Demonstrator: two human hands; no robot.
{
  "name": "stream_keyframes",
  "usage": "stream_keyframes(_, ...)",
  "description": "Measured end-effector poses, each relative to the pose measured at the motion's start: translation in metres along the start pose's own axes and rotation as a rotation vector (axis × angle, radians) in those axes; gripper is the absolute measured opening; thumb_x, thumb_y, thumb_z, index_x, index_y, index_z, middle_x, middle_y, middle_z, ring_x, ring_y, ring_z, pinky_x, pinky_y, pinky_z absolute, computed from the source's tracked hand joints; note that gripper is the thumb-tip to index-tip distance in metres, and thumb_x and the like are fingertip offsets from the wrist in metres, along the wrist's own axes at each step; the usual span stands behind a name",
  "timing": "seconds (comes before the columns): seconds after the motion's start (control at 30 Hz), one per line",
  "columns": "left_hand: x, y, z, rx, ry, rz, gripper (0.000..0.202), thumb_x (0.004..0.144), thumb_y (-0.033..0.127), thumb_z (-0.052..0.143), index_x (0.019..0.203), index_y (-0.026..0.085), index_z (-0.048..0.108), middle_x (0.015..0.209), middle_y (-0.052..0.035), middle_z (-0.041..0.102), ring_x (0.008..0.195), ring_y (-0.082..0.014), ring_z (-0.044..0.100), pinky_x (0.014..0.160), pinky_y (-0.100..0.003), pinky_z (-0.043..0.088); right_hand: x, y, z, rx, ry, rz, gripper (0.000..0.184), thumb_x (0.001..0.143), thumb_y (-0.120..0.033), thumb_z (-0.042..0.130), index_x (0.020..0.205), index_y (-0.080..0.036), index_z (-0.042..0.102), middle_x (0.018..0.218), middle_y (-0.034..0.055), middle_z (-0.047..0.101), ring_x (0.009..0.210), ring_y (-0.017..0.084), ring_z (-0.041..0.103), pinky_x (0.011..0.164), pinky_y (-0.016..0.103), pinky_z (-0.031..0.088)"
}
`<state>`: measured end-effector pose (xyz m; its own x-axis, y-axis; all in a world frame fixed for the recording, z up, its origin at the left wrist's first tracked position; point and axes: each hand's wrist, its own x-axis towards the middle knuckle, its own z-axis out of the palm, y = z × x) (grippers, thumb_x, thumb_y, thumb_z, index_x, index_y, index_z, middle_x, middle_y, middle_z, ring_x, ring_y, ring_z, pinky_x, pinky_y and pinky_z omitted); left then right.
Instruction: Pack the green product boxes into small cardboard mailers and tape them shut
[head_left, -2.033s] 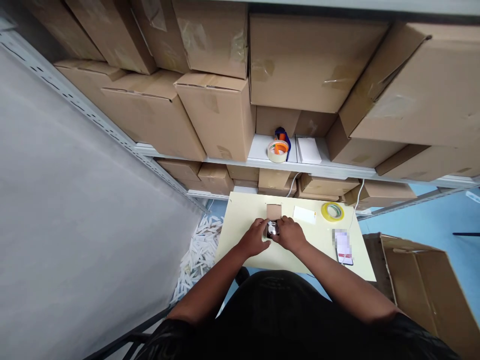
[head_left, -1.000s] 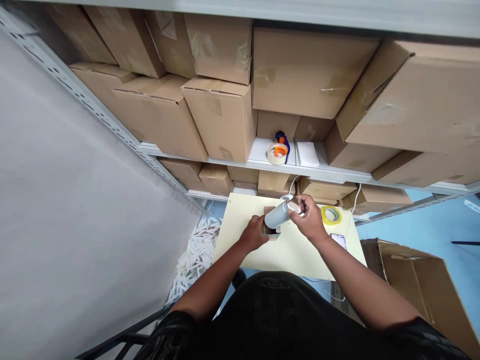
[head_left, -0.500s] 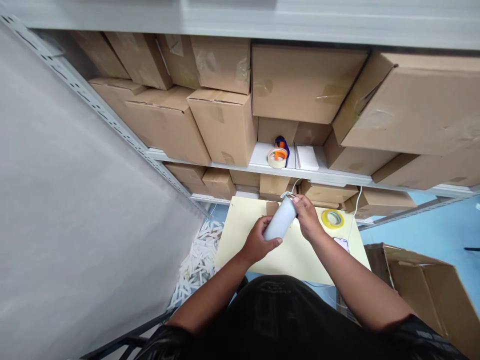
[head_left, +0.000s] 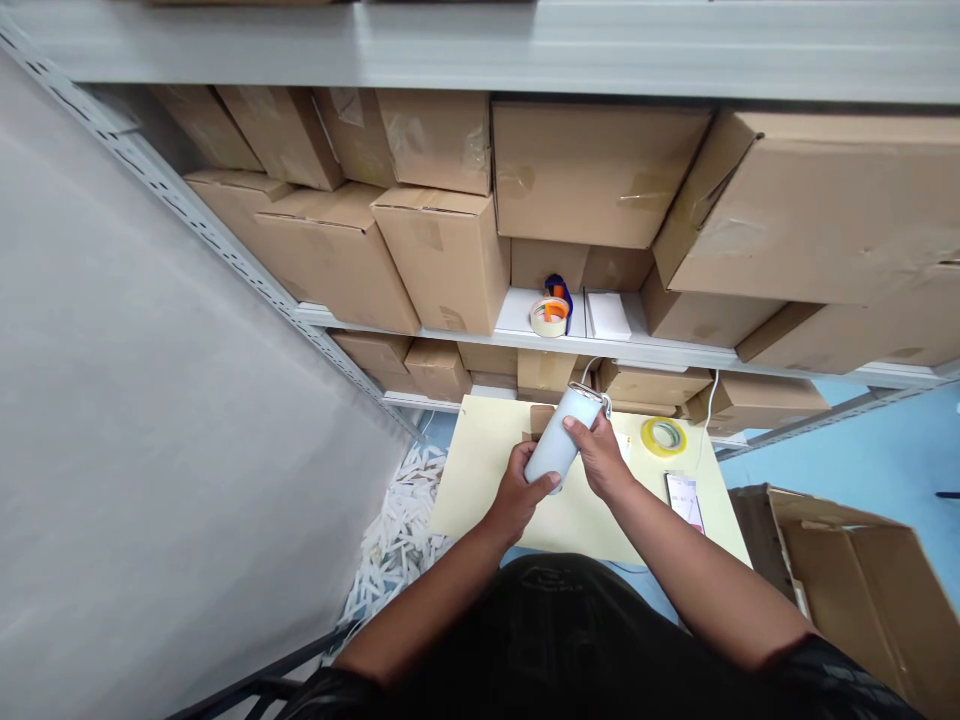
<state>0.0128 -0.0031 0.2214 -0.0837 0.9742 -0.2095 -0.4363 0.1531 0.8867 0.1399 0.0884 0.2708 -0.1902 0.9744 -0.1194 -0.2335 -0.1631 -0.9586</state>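
Both hands hold a pale blue cylinder (head_left: 561,436) above the table, tilted with its upper end away from me and to the right. A shiny rim and a light cord loop (head_left: 607,404) show at that end; its exact kind I cannot make out. My left hand (head_left: 517,490) wraps the lower end, thumb across the front. Near the upper end, my right hand (head_left: 601,452) grips the right side with its thumb on the front; its other fingers are partly hidden behind. Beneath lies a pale yellow tabletop (head_left: 480,440).
On the table's right are a roll of yellow tape (head_left: 664,437) and a phone (head_left: 684,500). Cardboard boxes (head_left: 442,255) fill the shelves, along with a tape dispenser (head_left: 553,308). An open carton (head_left: 847,570) stands at right; white paper strips (head_left: 397,530) cover the floor at left.
The cylinder has turned in my hands, its cord loop going from the left to the right of the top end. My right thumb has shifted from the rim down onto its side.
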Motion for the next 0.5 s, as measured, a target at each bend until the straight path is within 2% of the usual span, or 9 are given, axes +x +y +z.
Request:
stream_keyframes(0.1, -0.004, 0.005, 0.003, -0.061, -0.064, -0.057, 0.066, 0.073, 0.048, 0.086, 0.124, 0.018, 0.056, 0.117, -0.0112, 0.067, 0.096, -0.0248, 0.067, 0.078, -0.037, 0.058, -0.005, -0.005, -0.005, 0.010, -0.064, 0.017, 0.054, 0.073, -0.059, 0.079, 0.107, -0.025, 0.054, 0.085, 0.0001, 0.065, 0.075, 0.021, 0.062, 0.065, 0.033, 0.052)
stream_keyframes(0.2, -0.005, 0.008, 0.004, -0.170, -0.158, -0.145, 0.066, 0.079, 0.059, 0.076, 0.124, 0.013, 0.059, 0.113, -0.0163, 0.069, 0.091, -0.0286, 0.071, 0.074, -0.038, 0.058, -0.009, -0.010, -0.013, 0.020, -0.175, 0.080, 0.050, 0.077, -0.061, 0.071, 0.107, -0.025, 0.055, 0.085, 0.0027, 0.067, 0.076, 0.024, 0.064, 0.061, 0.035, 0.052)
stream_keyframes(0.27, -0.005, 0.007, 0.005, -0.217, -0.198, -0.206, 0.067, 0.082, 0.066, 0.067, 0.121, 0.011, 0.061, 0.108, -0.0188, 0.071, 0.089, -0.0309, 0.072, 0.072, -0.039, 0.057, -0.010, -0.012, -0.017, 0.034, -0.185, 0.099, 0.047, 0.078, -0.057, 0.070, 0.109, -0.025, 0.055, 0.087, 0.0031, 0.068, 0.077, 0.025, 0.065, 0.061, 0.035, 0.052)
stream_keyframes(0.33, -0.006, 0.004, 0.008, -0.216, -0.190, -0.234, 0.069, 0.084, 0.070, 0.061, 0.122, 0.012, 0.061, 0.109, -0.0194, 0.071, 0.093, -0.0317, 0.072, 0.074, -0.040, 0.057, -0.008, -0.011, -0.019, 0.043, -0.144, 0.090, 0.046, 0.078, -0.053, 0.071, 0.111, -0.027, 0.054, 0.089, 0.0017, 0.067, 0.079, 0.024, 0.065, 0.065, 0.035, 0.053)
stream_keyframes(0.4, -0.007, 0.002, 0.012, -0.154, -0.129, -0.164, 0.070, 0.084, 0.070, 0.064, 0.129, 0.017, 0.056, 0.123, -0.0174, 0.067, 0.103, -0.0307, 0.068, 0.078, -0.040, 0.057, -0.006, -0.010, -0.019, 0.022, -0.068, 0.038, 0.049, 0.076, -0.051, 0.075, 0.113, -0.027, 0.053, 0.093, 0.0008, 0.067, 0.083, 0.023, 0.064, 0.070, 0.035, 0.054)
stream_keyframes(0.5, -0.009, 0.001, 0.020, -0.008, -0.025, 0.048, 0.077, 0.074, 0.060, 0.081, 0.135, 0.026, 0.048, 0.141, -0.0115, 0.055, 0.120, -0.0281, 0.059, 0.089, -0.037, 0.055, -0.005, -0.007, -0.019, -0.034, 0.032, -0.045, 0.056, 0.071, -0.051, 0.082, 0.112, -0.027, 0.053, 0.100, 0.0013, 0.067, 0.089, 0.022, 0.062, 0.076, 0.034, 0.054)
